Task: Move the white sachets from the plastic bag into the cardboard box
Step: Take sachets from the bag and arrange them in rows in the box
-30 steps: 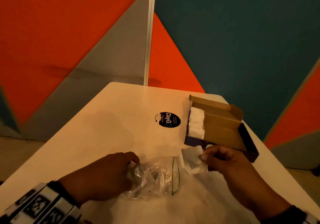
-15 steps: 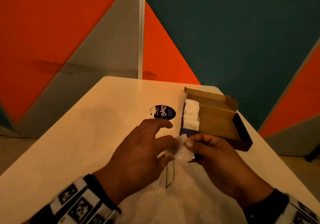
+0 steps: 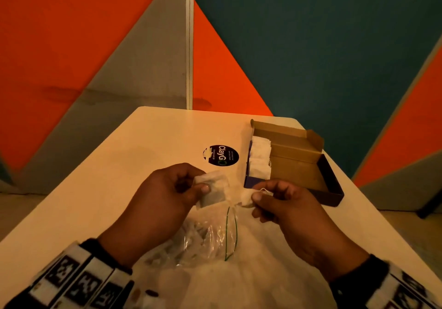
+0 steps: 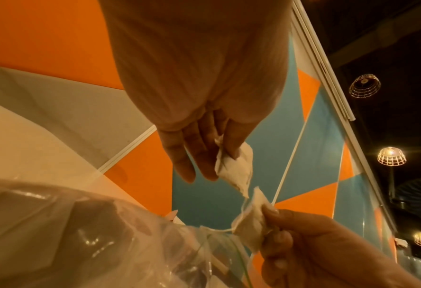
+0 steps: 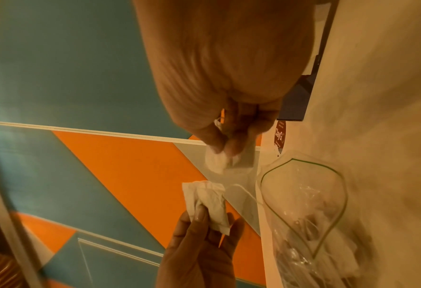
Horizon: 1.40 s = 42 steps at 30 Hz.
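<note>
Sachet (image 3: 213, 190) in left hand (image 3: 165, 203); another (image 3: 247, 197) in right hand (image 3: 284, 203)

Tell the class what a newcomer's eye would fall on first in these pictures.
First, the two small white paper sachets, one pinched in the left hand and one in the right hand, held apart above the clear plastic zip bag at the table's near edge. Next, the open brown cardboard box at the far right, white sachets stacked at its left end.

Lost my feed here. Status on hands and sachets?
Left hand pinches one sachet; right hand pinches another. A thread links them. Both above the plastic bag, short of the cardboard box. Nothing in the way.
</note>
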Motion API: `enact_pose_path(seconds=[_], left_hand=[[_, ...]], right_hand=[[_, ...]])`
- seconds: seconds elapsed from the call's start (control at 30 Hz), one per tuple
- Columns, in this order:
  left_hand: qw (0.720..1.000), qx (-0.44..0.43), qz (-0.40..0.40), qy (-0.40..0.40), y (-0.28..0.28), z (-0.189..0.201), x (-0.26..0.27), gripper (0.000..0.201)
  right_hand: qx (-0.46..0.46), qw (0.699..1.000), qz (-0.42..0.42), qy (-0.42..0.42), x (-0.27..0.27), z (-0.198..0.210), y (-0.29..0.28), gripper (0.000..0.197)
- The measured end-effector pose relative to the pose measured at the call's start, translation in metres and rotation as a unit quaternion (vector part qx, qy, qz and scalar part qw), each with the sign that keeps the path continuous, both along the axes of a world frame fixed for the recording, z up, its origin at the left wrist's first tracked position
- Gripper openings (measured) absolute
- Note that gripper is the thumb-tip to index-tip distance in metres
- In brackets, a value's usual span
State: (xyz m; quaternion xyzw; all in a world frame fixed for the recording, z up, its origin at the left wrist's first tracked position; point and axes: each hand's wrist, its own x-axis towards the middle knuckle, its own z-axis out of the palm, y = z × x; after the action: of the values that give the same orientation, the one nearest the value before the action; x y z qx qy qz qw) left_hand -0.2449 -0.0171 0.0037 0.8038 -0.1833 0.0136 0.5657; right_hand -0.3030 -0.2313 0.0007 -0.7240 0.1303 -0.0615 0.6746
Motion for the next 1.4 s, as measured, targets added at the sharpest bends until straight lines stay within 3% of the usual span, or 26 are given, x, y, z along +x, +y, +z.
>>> enact_pose_path(seconds=[0.2, 0.4, 0.57, 0.63, 0.73, 0.83, 1.0, 1.13, 1.23, 1.33, 1.4], left_hand=[[0.997, 0.045, -0.068, -0.003, 0.006, 0.006, -0.005, 0.005], [0.984, 0.055, -0.171, 0.003, -0.005, 0.008, -0.008, 0.008], [0.987, 0.09, -0.131, -0.003, -0.008, 0.013, -0.005, 0.01], [0.981, 0.141, -0.125, -0.04, -0.002, 0.018, -0.003, 0.009], [0.965, 0.207, -0.138, -0.081, 0.008, 0.026, 0.0, 0.01], [0.951, 0.248, -0.151, -0.106, 0.018, 0.035, 0.003, 0.012], [0.944, 0.271, -0.145, -0.122, 0.034, 0.044, 0.008, 0.013], [0.963, 0.22, -0.139, -0.073, 0.037, 0.042, 0.01, 0.013], [0.973, 0.175, -0.146, -0.042, 0.034, 0.038, 0.007, 0.013], [0.973, 0.165, -0.161, -0.028, 0.027, 0.034, 0.004, 0.013], [0.971, 0.168, -0.17, -0.028, 0.023, 0.035, 0.004, 0.012]], right_hand=[[-0.051, 0.998, -0.019, -0.004, 0.001, 0.005, 0.004, 0.006], [-0.073, 0.997, 0.033, -0.024, -0.002, 0.008, 0.016, 0.011], [-0.126, 0.989, 0.071, -0.037, -0.005, 0.012, 0.02, 0.016], [-0.213, 0.971, 0.095, -0.046, -0.006, 0.014, 0.015, 0.015], [-0.374, 0.918, 0.125, -0.042, -0.006, 0.017, 0.007, 0.013], [-0.443, 0.888, 0.119, -0.034, -0.002, 0.021, -0.005, 0.014], [-0.418, 0.904, 0.09, -0.006, 0.011, 0.025, -0.038, 0.012], [-0.415, 0.904, 0.1, 0.023, 0.023, 0.027, -0.051, 0.01], [-0.425, 0.899, 0.111, -0.004, 0.022, 0.034, -0.043, 0.021], [-0.345, 0.923, 0.162, -0.055, 0.012, 0.043, -0.016, 0.022], [-0.318, 0.921, 0.216, -0.065, 0.007, 0.043, 0.003, 0.023]])
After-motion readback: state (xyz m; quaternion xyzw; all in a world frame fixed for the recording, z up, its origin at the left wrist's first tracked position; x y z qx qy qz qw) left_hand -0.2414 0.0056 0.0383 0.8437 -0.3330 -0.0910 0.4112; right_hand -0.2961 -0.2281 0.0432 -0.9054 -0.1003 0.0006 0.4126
